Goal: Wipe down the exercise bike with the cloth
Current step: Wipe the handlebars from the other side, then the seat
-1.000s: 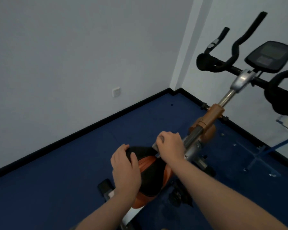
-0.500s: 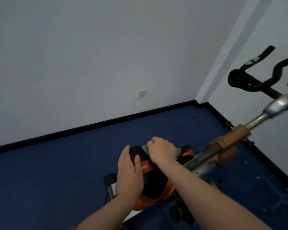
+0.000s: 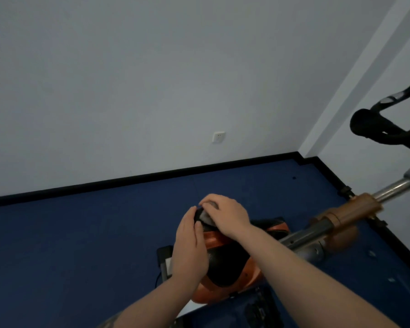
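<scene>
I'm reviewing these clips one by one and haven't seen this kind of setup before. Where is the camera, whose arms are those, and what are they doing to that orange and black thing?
The camera is worn on the person's head and looks forward and down, so the two bare arms coming in from the bottom are the wearer's own. The orange and black object is the seat of an exercise bike; its black handlebars and a silver and brown post run off to the right. The bike stands on a blue floor in a room corner, with a wall socket behind. The right hand presses a small grey cloth onto the seat's far end. The left hand lies flat along the seat's side, steadying it.
</scene>
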{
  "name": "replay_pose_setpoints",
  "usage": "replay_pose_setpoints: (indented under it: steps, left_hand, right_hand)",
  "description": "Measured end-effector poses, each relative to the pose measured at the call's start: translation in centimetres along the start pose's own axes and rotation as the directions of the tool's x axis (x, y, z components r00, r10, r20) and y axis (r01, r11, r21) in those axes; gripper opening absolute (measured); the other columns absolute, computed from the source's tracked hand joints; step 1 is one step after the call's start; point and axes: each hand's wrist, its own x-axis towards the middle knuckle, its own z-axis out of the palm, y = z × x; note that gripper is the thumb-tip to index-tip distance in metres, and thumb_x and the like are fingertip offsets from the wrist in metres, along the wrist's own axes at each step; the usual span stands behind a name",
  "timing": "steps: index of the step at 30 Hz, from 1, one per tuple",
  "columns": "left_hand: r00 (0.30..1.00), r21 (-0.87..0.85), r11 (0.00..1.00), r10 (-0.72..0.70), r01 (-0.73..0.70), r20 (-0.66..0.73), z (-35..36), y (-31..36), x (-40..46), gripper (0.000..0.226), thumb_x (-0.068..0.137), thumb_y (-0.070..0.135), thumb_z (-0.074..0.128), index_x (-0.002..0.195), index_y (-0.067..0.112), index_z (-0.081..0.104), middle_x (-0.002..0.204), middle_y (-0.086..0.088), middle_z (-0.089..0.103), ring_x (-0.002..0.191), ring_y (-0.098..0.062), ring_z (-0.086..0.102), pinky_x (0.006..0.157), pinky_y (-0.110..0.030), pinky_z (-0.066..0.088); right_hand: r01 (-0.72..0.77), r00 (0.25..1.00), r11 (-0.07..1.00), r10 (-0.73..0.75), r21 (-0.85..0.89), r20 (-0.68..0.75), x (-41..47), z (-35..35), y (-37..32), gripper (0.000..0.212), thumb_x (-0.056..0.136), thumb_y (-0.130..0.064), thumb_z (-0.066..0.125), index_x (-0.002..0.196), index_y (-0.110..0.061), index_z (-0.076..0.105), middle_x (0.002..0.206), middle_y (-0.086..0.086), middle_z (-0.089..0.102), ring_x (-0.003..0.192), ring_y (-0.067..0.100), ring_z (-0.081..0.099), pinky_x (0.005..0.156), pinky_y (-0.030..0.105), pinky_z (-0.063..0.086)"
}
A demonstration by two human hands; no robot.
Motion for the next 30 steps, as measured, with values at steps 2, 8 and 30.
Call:
replay_pose_setpoints:
  steps: [2,8,30]
  left_hand:
    - [0.999,0.016,0.999,0.031,-0.031,-0.025,-0.1,0.3,-0.1,0.041,0.105,0.028,0.027,0.144,0.03,0.038,0.142,0.015,0.045,0.13,0.002,0.04,0.117,-0.031,0.027]
    - [0.96,0.358,0.891,0.263,-0.28,0.097,-0.3,1.1,1.3,0.034,0.102,0.023,0.04,0.134,0.025,0.051,0.14,0.01,0.049,0.136,-0.007,0.035,0.12,-0.024,0.006]
    - [0.94,0.363,0.872,0.266,-0.329,0.214,0.1,2.2,4.1,0.029,0.1,0.031,0.042,0.116,0.023,0.065,0.116,0.009,0.064,0.113,-0.007,0.051,0.096,-0.025,0.041]
  right_hand:
    - [0.149,0.988,0.988,-0.147,0.033,-0.05,-1.5,0.5,-0.5,0.028,0.091,-0.051,0.039,0.11,-0.045,0.059,0.116,-0.027,0.06,0.096,-0.009,0.05,0.076,0.022,0.039]
    - [0.01,1.0,0.988,-0.013,-0.156,-0.018,-4.1,-4.0,5.1,0.028,0.096,-0.048,0.042,0.112,-0.038,0.062,0.118,-0.015,0.065,0.107,0.01,0.06,0.086,0.034,0.048]
    - [-0.202,0.87,0.979,0.169,-0.021,-0.463,-8.3,1.6,2.6,0.036,0.1,-0.035,0.04,0.131,-0.024,0.055,0.134,-0.008,0.052,0.132,0.012,0.038,0.115,0.037,0.025]
